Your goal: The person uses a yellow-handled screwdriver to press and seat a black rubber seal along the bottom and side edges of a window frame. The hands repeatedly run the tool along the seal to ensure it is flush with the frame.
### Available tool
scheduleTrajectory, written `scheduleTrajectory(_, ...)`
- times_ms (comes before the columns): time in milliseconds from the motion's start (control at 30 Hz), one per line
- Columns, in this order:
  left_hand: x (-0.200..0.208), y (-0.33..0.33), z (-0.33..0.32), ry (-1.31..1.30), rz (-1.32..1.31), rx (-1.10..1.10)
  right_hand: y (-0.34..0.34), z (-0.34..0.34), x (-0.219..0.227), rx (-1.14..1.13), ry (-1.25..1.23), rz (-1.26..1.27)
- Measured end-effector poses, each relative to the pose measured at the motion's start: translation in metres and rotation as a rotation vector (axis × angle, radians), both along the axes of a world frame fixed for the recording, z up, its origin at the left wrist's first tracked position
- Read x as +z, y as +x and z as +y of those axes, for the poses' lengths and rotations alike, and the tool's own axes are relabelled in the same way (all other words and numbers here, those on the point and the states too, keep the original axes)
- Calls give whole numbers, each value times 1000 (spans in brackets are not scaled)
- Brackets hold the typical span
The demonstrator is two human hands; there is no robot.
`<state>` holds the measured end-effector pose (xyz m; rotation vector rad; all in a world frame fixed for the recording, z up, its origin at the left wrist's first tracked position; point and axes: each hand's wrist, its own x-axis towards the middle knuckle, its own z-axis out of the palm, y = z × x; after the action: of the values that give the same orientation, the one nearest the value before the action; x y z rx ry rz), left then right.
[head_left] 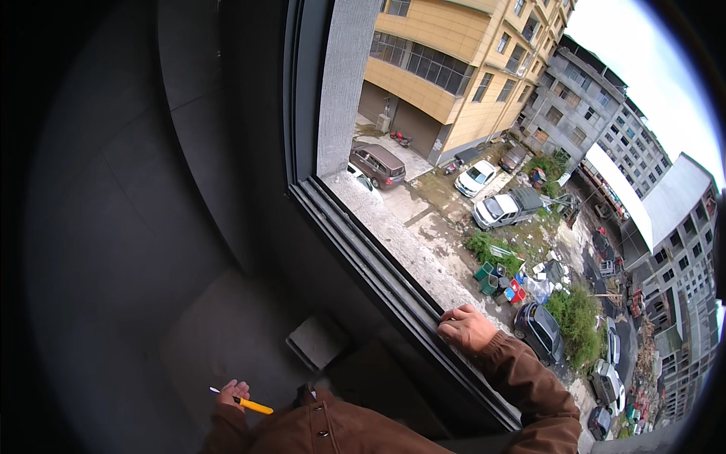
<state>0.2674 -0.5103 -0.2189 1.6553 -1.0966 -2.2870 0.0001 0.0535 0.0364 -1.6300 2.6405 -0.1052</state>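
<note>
My left hand (236,391) is low on the left, its fingers closed around a slim yellow utility knife (255,406). A short pale tip sticks out past the fingers on the far side, and the yellow handle points toward my body. On the right, my right hand (466,330) rests on the dark metal window frame (378,261), with its fingers curled over the outer edge of the grooved bottom track. Whether anything small lies under those fingers is hidden.
Past the track runs a rough concrete ledge (404,246), with a long drop to a yard of parked cars and bins. A grey block (318,342) sits on the dark floor indoors. The dark side frame (306,91) rises at the opening's far corner.
</note>
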Motion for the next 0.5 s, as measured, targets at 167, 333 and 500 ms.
scheduleTrajectory(167, 11, 14, -6, -4, 9, 54, 2, -6, 11, 60, 29, 23)
scheduleTrajectory(333, 2, 25, -4, 43, -38, 87, 3, -7, 1, 26, -5, 76)
scheduleTrajectory(500, -6, 28, -2, 91, 11, 73, 7, -12, -16, -60, -82, 106)
